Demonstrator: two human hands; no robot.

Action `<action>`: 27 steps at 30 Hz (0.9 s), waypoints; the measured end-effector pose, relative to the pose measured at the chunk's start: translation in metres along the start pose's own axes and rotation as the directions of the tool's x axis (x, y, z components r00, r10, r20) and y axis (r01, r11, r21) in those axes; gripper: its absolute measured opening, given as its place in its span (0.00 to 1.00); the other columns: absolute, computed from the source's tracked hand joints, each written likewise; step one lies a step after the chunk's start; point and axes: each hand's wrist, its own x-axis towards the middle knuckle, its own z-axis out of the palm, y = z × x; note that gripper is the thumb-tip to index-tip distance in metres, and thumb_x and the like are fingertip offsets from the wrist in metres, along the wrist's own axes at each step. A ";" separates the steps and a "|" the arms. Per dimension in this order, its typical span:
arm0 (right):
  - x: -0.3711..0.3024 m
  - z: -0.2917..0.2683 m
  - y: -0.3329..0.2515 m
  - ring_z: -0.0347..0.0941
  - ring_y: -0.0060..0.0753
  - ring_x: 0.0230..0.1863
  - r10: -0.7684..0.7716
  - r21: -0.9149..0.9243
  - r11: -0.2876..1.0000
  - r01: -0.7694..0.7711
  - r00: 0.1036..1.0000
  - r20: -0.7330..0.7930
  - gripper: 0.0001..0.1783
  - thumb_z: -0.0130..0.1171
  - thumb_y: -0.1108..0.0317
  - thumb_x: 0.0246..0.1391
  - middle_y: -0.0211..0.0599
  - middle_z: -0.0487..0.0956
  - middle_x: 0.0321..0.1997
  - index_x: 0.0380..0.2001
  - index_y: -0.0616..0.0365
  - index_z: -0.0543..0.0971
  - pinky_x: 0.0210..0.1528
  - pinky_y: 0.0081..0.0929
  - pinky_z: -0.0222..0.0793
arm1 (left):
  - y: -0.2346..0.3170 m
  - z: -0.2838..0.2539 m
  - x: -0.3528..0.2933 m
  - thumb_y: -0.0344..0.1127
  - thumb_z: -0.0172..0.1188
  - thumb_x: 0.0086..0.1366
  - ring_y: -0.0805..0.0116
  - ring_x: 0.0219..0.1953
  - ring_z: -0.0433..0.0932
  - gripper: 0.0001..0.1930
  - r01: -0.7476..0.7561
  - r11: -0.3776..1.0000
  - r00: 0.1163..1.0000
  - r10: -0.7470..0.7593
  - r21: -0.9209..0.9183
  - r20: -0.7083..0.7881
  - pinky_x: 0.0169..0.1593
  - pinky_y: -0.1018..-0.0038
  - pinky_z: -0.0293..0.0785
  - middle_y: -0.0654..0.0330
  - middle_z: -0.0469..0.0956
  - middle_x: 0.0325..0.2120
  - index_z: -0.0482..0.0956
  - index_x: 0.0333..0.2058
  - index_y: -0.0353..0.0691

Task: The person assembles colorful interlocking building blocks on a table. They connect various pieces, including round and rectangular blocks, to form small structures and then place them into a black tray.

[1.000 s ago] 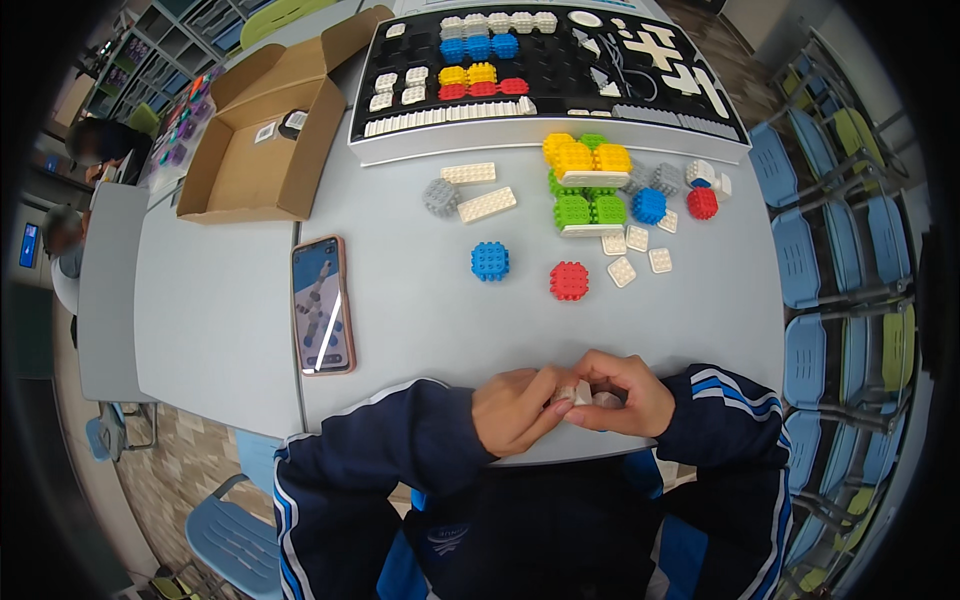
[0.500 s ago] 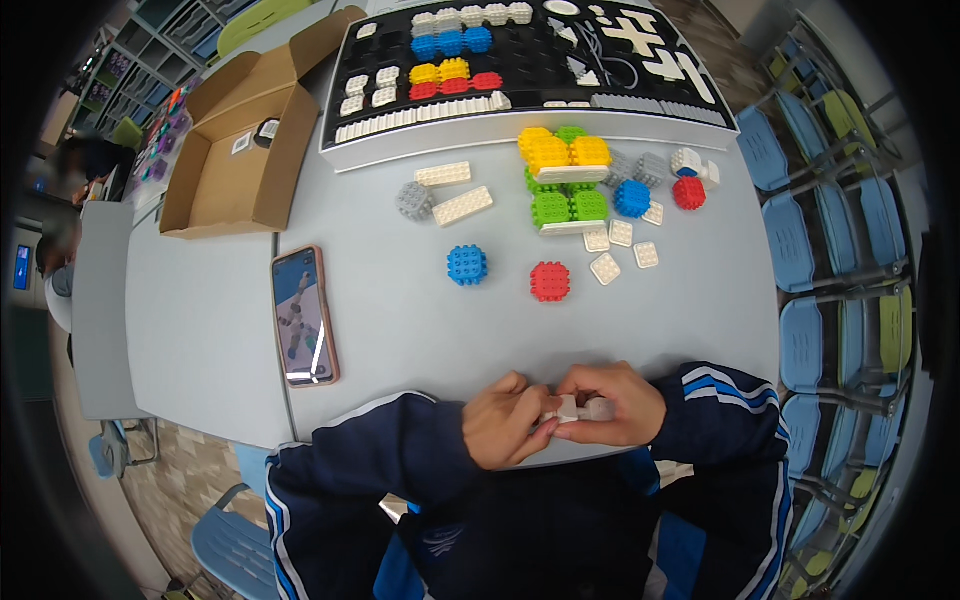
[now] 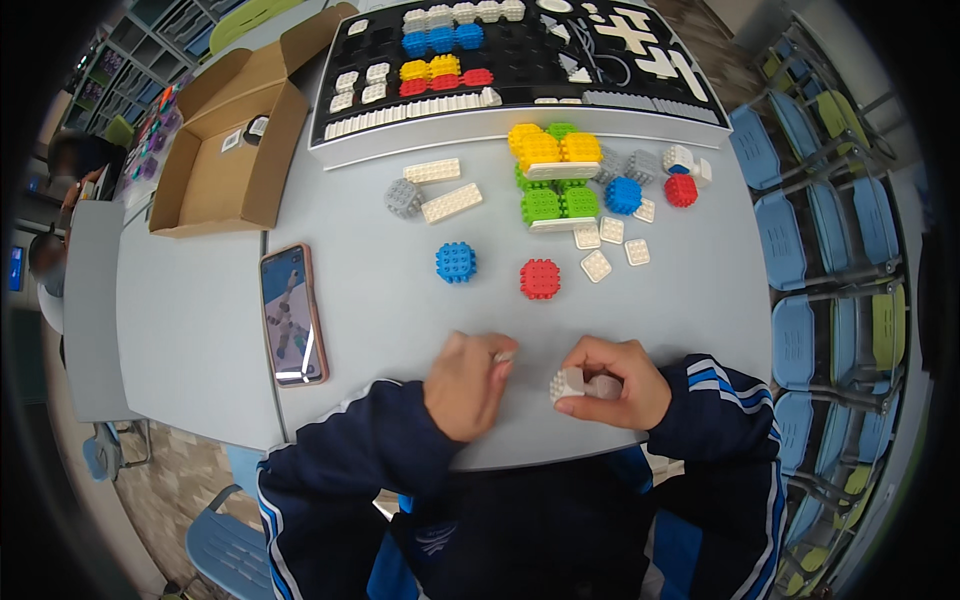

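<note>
My right hand [image 3: 630, 390] is closed round a joined pair of studded building blocks, a white block [image 3: 566, 385] at its fingertips and a greyish part [image 3: 603, 386] inside the curl of the fingers. To the left and apart from it, my left hand [image 3: 462, 388], smeared by motion, pinches a small white piece [image 3: 503, 357] between thumb and finger. Beyond the hands a blue block [image 3: 456, 262] and a red block [image 3: 540, 279] lie on the table. Farther off stands a build of yellow blocks [image 3: 555, 147] and green blocks [image 3: 560, 205] with white plates.
A black-lined kit tray [image 3: 500, 122] of sorted parts fills the far side. White square plates [image 3: 596, 265], two long white plates [image 3: 452, 203] and a grey block [image 3: 403, 197] lie before it. A phone [image 3: 293, 315] and a cardboard box [image 3: 225, 165] are at left; stacked chairs [image 3: 795, 330] stand at right.
My hands, together half a second ago, have come apart. The left has moved left and away from me with the small white piece; the right still holds the joined blocks.
</note>
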 end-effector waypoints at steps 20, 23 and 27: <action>0.095 -0.016 -0.046 0.70 0.43 0.49 -0.702 -0.899 0.275 0.341 0.710 0.055 0.23 0.67 0.69 0.46 0.39 0.76 0.46 0.48 0.59 0.77 0.51 0.38 0.64 | -0.071 -0.029 0.031 0.18 0.53 0.59 0.49 0.45 0.71 0.20 0.232 0.889 0.953 -0.126 0.395 -0.275 0.51 0.61 0.68 0.50 0.71 0.53 0.75 0.51 0.37; 0.127 -0.010 -0.040 0.71 0.41 0.50 -0.659 -0.932 0.196 0.306 0.744 0.106 0.24 0.65 0.68 0.48 0.39 0.77 0.46 0.50 0.60 0.76 0.52 0.38 0.65 | -0.077 -0.025 0.029 0.20 0.55 0.59 0.49 0.47 0.69 0.22 0.235 0.866 0.949 -0.106 0.442 -0.297 0.52 0.60 0.67 0.47 0.67 0.57 0.72 0.54 0.35; 0.148 0.002 -0.040 0.71 0.40 0.51 -0.536 -0.959 0.164 0.229 0.837 0.108 0.24 0.64 0.68 0.49 0.38 0.77 0.47 0.51 0.59 0.76 0.51 0.37 0.66 | -0.074 -0.024 0.028 0.20 0.56 0.58 0.48 0.48 0.69 0.27 0.293 0.882 0.933 -0.179 0.368 -0.313 0.54 0.59 0.66 0.43 0.61 0.61 0.68 0.59 0.33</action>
